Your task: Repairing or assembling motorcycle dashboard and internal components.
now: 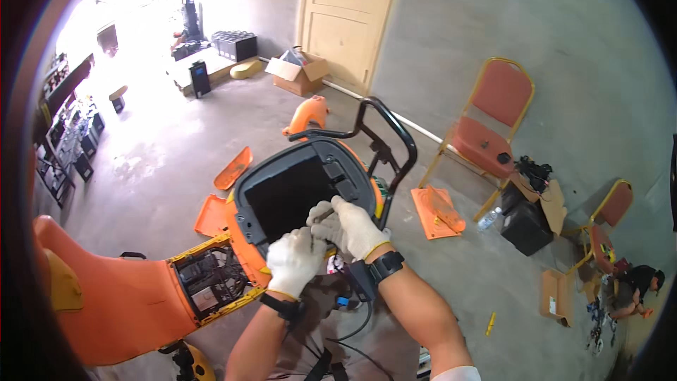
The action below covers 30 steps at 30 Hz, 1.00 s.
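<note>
My white-gloved left hand (292,259) is closed at the lower rim of an open black-lined compartment (281,192) on the orange scooter body. My right hand (350,228), also gloved, is curled just above and to the right of it, fingertips pinched near a small dark piece at the rim that I cannot make out. A black curved rail (403,169) rises behind the compartment. Below left, an open bay (210,281) with wires and yellow edging joins the long orange floor section (120,293). Dark cables (363,321) hang below my hands.
Orange panels (430,208) lie on the floor. Red chairs (486,113), a black box (527,229) and cartons stand at right, where another person (630,293) crouches. A carton (296,74) sits by a door (338,21); several black batteries (84,141) line the left.
</note>
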### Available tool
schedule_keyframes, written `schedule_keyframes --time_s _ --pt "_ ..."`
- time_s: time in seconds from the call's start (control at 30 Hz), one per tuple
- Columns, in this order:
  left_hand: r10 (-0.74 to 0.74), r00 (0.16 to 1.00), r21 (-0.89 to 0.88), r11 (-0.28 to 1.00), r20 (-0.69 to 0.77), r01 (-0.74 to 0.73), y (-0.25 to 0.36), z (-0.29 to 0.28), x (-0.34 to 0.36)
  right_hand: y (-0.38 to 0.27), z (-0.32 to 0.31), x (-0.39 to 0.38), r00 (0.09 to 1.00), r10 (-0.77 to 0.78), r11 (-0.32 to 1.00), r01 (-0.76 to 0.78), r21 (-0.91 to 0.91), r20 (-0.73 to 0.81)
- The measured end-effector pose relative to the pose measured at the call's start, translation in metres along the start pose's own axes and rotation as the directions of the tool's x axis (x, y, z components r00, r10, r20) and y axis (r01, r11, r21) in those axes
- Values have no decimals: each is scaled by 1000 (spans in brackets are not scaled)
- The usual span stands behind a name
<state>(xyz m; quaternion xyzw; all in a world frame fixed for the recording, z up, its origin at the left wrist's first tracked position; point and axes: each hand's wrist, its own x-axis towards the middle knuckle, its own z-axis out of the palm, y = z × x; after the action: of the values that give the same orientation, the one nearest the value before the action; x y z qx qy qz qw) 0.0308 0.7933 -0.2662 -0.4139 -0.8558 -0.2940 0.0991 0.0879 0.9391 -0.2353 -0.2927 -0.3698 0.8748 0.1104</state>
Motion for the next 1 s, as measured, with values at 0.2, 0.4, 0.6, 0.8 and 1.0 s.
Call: schedule_keyframes --time_s 0.2,0.4,0.6,0.8,1.0 --pt "-6 998 43 999 70 3 1 -6 2 -4 26 5 995 -94 984 91 153 13" --pt "-81 989 44 996 124 76 7 -6 4 -17 -12 -38 936 -317 890 348 -295 151" --pt "-129 981 67 991 146 120 11 -8 5 -65 -70 -40 938 -307 615 65 -786 -162" --pt "-151 975 72 987 163 141 11 -10 6 -87 -77 -35 956 -269 330 -22 -944 -116" --pt "-133 982 58 990 137 126 9 -7 5 -100 -75 -21 972 -193 207 -92 -974 -132"
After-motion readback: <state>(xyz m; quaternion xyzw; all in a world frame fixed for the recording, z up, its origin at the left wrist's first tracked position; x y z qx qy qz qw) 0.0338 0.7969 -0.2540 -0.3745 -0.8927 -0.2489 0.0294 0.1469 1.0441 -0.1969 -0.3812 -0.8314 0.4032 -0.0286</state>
